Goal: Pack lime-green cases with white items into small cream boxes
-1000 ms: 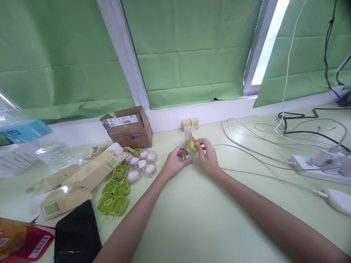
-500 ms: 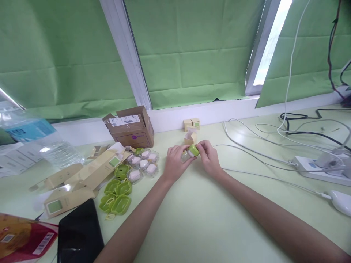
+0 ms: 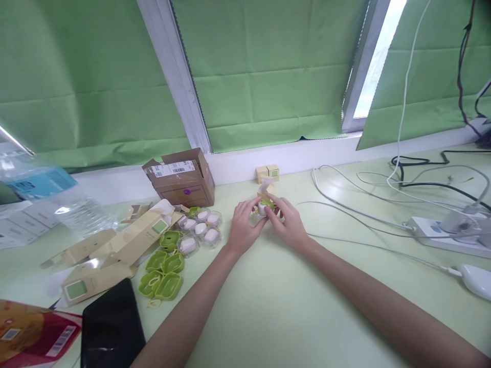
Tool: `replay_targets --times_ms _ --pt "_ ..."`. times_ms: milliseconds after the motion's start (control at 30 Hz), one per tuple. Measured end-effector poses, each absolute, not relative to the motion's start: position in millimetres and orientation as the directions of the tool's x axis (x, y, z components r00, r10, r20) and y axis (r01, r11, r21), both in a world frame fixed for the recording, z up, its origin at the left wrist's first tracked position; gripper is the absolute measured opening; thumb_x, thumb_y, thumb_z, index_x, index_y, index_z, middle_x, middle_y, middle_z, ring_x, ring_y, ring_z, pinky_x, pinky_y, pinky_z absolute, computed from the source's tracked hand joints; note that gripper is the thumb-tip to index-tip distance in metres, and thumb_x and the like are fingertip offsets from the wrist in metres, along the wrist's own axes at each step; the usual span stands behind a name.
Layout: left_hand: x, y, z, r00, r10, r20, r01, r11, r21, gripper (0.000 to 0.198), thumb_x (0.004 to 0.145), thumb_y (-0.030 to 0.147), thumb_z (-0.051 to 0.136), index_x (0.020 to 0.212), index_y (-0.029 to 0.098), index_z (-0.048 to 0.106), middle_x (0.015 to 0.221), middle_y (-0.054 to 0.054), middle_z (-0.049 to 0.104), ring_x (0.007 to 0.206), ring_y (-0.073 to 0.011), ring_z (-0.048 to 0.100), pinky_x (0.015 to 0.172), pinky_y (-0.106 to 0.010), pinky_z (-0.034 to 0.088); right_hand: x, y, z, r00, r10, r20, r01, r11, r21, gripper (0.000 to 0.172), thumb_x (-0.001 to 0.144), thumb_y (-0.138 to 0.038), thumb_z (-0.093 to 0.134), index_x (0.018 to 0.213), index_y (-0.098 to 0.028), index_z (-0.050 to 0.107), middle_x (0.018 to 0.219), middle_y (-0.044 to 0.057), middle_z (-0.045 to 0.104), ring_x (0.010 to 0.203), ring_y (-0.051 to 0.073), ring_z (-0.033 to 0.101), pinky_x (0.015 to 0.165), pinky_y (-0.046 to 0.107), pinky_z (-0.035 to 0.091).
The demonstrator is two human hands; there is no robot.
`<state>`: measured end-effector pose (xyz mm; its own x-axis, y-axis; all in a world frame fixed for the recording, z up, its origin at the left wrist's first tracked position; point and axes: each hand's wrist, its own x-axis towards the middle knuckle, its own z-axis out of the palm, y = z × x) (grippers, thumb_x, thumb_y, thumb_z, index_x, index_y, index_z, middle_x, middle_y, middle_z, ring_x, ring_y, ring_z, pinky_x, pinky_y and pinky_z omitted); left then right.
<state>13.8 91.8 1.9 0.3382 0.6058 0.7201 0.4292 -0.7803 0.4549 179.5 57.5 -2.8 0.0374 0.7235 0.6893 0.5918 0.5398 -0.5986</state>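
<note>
Two-handed pinch on a small white-and-green case [image 3: 262, 208]

The left hand [image 3: 244, 227] curls its thumb and fingers narrowly around one side; the right hand [image 3: 286, 220] brings thumb and forefinger close together on the other. Overlapping fingers hide the exact contacts. The case is right of the cardboard shipping box [image 3: 186, 188] and nearer the person. Clear plastic packs [image 3: 211, 236] and green open-topped covers [image 3: 169, 286] lie before that box.

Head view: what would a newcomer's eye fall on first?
The green blinds, filling the top, probably strike first. Below them, near the middle, the left hand and right hand hold a small green-and-white piece. To their left, green cases lie beside clear-packed white pieces.
</note>
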Motion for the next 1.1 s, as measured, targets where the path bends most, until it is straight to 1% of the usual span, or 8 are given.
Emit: replay_targets --times_ms 100,267,333,433,533,700,933,1100 --pt "13 91 3 0.288 0.623 0.727 0.367 -0.773 0.517 0.050 0.085 0.037 0.076 0.130 0.025 0.060 0.111 -0.008 0.069 0.095 -0.0229 0.060 0.091 -0.037 0.048 180 57 -3 -0.003 0.705 0.709 0.573 0.582 -0.577 0.037 0.104 -0.034 0.045 0.137 -0.024 0.059 0.104 0.008 0.066 0.088 0.020 0.066 0.079 0.035 0.056" --pt "13 94 2 0.252 0.619 0.744 0.333 -0.777 0.535 0.035 0.089 0.034 0.072 0.122 0.025 0.064 0.107 -0.006 0.070 0.094 -0.0211 0.062 0.086 -0.035 0.050 180 58 -4 0.000 0.686 0.727 0.578 0.593 -0.560 0.033 0.105 -0.034 0.044 0.130 -0.024 0.063 0.114 0.010 0.069 0.099 0.021 0.067 0.081 0.034 0.057" --pt "14 95 1 0.258 0.586 0.769 0.363 -0.796 0.485 0.038 0.090 0.031 0.072 0.127 0.025 0.061 0.109 -0.006 0.070 0.095 -0.0205 0.063 0.090 -0.036 0.049 179 59 -5 0.019 0.678 0.735 0.628 0.564 -0.537 0.033 0.104 -0.037 0.047 0.129 -0.023 0.064 0.114 0.010 0.071 0.100 0.022 0.068 0.082 0.035 0.056" --pt "15 93 0 0.320 0.511 0.798 0.439 -0.826 0.353 0.041 0.093 0.028 0.068 0.133 0.025 0.057 0.114 -0.007 0.070 0.101 -0.0207 0.064 0.097 -0.039 0.045 180 61 -8 0.042 0.662 0.748 0.699 0.516 -0.496 0.035 0.103 -0.040 0.051 0.130 -0.023 0.064 0.110 0.009 0.073 0.097 0.024 0.069 0.082 0.037 0.056" --pt "16 90 1 0.377 0.480 0.792 0.475 -0.835 0.279 0.040 0.095 0.028 0.066 0.133 0.024 0.056 0.120 -0.008 0.069 0.112 -0.0220 0.063 0.100 -0.039 0.044 181 63 -11 0.014 0.613 0.790 0.688 0.567 -0.453 0.035 0.104 -0.037 0.051 0.134 -0.025 0.064 0.109 0.009 0.073 0.097 0.023 0.069 0.083 0.038 0.056" --pt "15 93 -2 0.316 0.489 0.813 0.466 -0.826 0.316 0.032 0.091 0.033 0.072 0.120 0.023 0.063 0.114 -0.007 0.069 0.110 -0.0218 0.064 0.097 -0.038 0.048 182 63 -11 -0.031 0.543 0.839 0.647 0.650 -0.397 0.031 0.103 -0.032 0.053 0.132 -0.028 0.066 0.110 0.009 0.073 0.100 0.023 0.068 0.086 0.040 0.057" --pt "14 101 -11 0.287 0.471 0.834 0.371 -0.858 0.357 0.031 0.092 0.028 0.070 0.122 0.024 0.068 0.117 -0.009 0.068 0.110 -0.0224 0.065 0.098 -0.041 0.054 183 65 -12 -0.013 0.576 0.817 0.568 0.677 -0.469 0.036 0.102 -0.033 0.056 0.137 -0.028 0.062 0.111 0.009 0.068 0.099 0.022 0.068 0.085 0.038 0.058" --pt "14 102 -12 0.307 0.455 0.836 0.351 -0.871 0.345 0.032 0.093 0.028 0.069 0.125 0.025 0.067 0.116 -0.009 0.066 0.110 -0.0224 0.065 0.098 -0.042 0.055 182 66 -14 -0.020 0.566 0.824 0.558 0.690 -0.460 0.036 0.104 -0.030 0.052 0.139 -0.027 0.060 0.107 0.009 0.069 0.093 0.021 0.068 0.081 0.037 0.058"
